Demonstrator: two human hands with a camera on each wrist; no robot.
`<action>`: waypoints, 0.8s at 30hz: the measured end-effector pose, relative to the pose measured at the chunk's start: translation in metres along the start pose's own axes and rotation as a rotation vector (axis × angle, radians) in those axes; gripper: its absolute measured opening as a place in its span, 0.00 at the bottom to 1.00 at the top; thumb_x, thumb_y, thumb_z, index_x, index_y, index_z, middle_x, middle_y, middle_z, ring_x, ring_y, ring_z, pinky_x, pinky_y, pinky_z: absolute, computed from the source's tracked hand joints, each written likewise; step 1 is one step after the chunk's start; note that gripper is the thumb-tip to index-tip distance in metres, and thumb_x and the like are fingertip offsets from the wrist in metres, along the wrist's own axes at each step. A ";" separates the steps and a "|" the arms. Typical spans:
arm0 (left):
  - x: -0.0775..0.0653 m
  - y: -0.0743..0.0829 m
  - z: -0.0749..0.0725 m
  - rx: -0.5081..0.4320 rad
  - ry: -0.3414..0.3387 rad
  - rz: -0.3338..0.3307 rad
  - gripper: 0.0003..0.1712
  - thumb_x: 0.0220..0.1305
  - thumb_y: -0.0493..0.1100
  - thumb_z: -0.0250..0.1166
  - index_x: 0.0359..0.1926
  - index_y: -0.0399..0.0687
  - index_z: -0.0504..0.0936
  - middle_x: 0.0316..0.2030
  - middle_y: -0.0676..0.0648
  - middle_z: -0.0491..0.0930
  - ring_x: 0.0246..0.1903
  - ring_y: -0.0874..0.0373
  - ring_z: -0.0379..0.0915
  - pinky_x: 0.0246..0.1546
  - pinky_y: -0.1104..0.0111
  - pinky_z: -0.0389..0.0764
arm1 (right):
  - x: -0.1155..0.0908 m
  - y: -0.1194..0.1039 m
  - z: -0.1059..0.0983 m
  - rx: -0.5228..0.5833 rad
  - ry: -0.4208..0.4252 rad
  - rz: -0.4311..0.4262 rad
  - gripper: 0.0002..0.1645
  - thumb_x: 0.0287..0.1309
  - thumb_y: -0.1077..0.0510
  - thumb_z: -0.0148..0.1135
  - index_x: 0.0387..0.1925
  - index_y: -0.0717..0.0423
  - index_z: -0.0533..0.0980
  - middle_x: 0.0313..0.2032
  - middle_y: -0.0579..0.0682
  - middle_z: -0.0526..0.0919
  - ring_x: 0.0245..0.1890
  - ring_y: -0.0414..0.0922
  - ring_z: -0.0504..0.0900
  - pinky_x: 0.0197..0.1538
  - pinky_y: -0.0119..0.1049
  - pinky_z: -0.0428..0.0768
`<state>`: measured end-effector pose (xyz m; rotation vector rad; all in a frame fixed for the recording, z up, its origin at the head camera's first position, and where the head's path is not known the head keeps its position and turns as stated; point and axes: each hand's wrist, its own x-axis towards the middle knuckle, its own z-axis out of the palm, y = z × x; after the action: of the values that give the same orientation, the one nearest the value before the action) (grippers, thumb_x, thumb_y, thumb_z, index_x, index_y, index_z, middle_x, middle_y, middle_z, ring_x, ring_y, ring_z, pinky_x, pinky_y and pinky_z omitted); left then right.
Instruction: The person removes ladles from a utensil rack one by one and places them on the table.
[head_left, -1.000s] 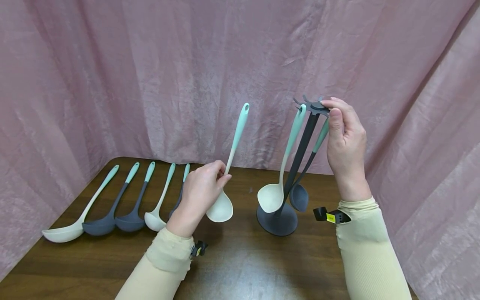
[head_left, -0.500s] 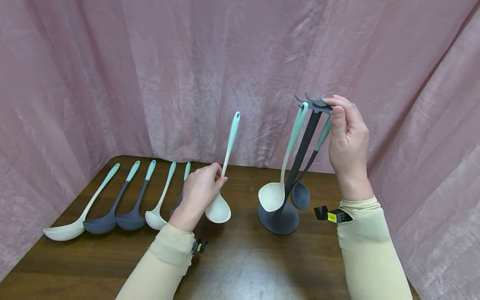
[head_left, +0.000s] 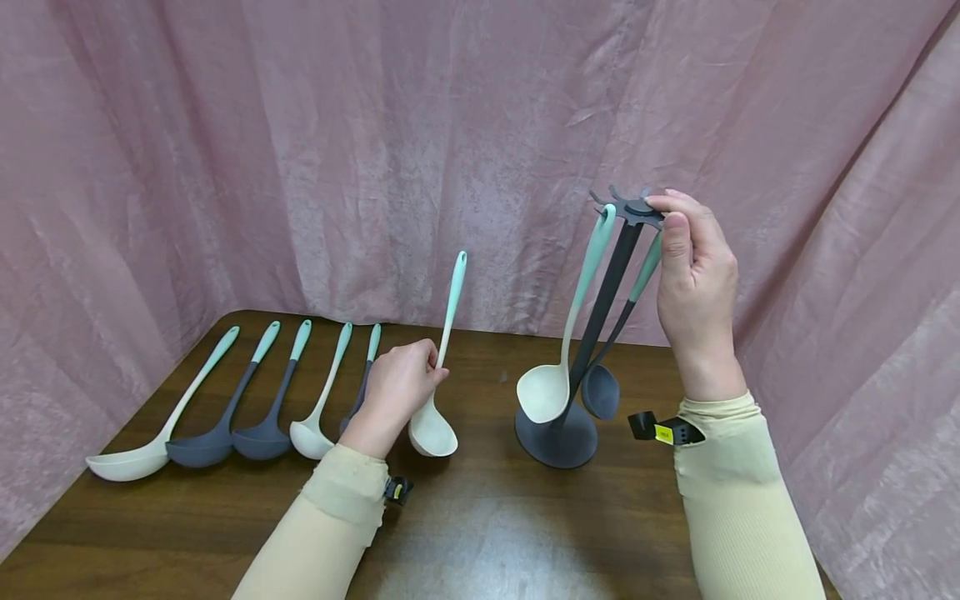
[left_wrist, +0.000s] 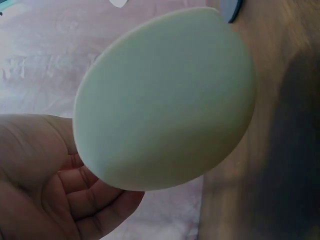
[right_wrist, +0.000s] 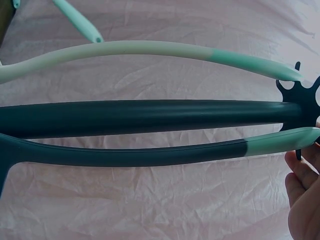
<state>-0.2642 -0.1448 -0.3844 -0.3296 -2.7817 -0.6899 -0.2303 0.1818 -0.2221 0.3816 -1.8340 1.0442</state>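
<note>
My left hand (head_left: pixel 401 383) pinches a white ladle (head_left: pixel 433 431) low on its stem, with the mint handle pointing up. Its bowl hangs just over the table; whether it touches the wood I cannot tell. The bowl's underside fills the left wrist view and hides part of my fingers. My right hand (head_left: pixel 697 292) holds the edge of the dark utensil stand's top (head_left: pixel 637 210). From that stand hang another white ladle (head_left: pixel 543 393) and a dark grey ladle (head_left: pixel 600 392). In the right wrist view, the fingers (right_wrist: pixel 296 185) are beside the grey ladle's handle end (right_wrist: pixel 280 142).
Several ladles lie in a row on the left of the brown wooden table (head_left: pixel 480 533): a white one (head_left: pixel 135 463) outermost, grey ones (head_left: pixel 198 448) and another white one (head_left: pixel 309 439) further in. A pink curtain (head_left: pixel 420 150) hangs behind and at the sides.
My left hand has lowered the white ladle and brought it slightly to the left. The right hand keeps its hold on the stand, which shifted a touch to the right early on.
</note>
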 end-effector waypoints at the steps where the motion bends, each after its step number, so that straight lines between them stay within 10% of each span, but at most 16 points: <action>1: 0.000 -0.001 0.001 0.002 -0.010 -0.004 0.14 0.68 0.47 0.80 0.34 0.50 0.82 0.26 0.53 0.84 0.27 0.50 0.81 0.30 0.55 0.80 | 0.000 0.000 0.000 0.000 0.000 0.000 0.21 0.87 0.47 0.56 0.63 0.53 0.86 0.68 0.48 0.84 0.71 0.42 0.78 0.73 0.34 0.72; 24: 0.000 -0.022 0.004 0.036 -0.201 -0.069 0.18 0.66 0.44 0.80 0.26 0.48 0.79 0.24 0.50 0.78 0.26 0.51 0.75 0.30 0.57 0.77 | 0.000 -0.001 0.001 0.005 0.001 0.003 0.21 0.87 0.49 0.55 0.64 0.53 0.86 0.67 0.49 0.84 0.71 0.43 0.79 0.73 0.34 0.71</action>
<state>-0.2715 -0.1618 -0.3974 -0.3124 -3.0046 -0.6553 -0.2302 0.1810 -0.2219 0.3811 -1.8316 1.0512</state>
